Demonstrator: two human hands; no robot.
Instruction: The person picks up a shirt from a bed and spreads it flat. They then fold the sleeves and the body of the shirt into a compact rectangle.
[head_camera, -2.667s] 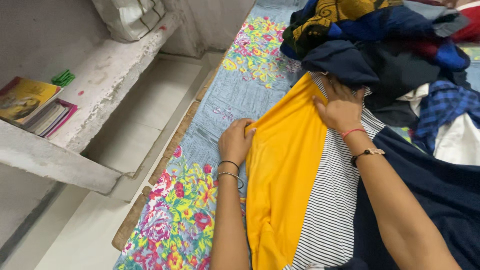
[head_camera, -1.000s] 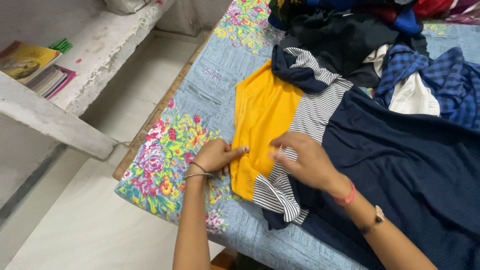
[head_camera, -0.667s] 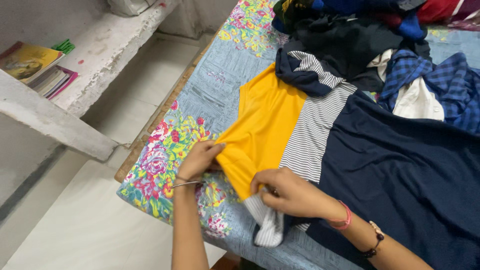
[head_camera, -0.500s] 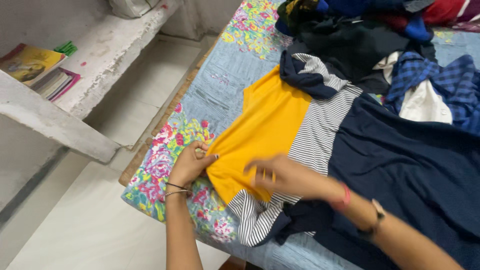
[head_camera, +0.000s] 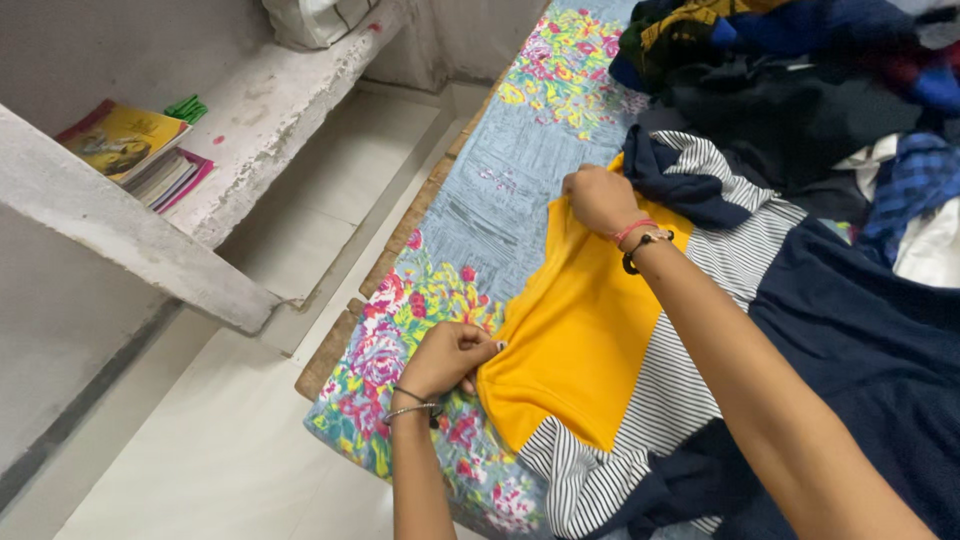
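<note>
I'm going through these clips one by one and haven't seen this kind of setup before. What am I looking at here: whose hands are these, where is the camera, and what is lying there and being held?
There is no machine here. A person wears a camera on the head, and it looks down at their own two bare hands.

The surface is a bed covered with a floral sheet. On it lies a garment with a yellow panel, a black-and-white striped panel and a navy part. The left hand pinches the near edge of the yellow panel. The right hand grips the far corner of the same panel, so both have a grip on the cloth.

Behind it sits a pile of other clothes. To the left, a concrete shelf carries a few books, with a pale tiled floor below.
</note>
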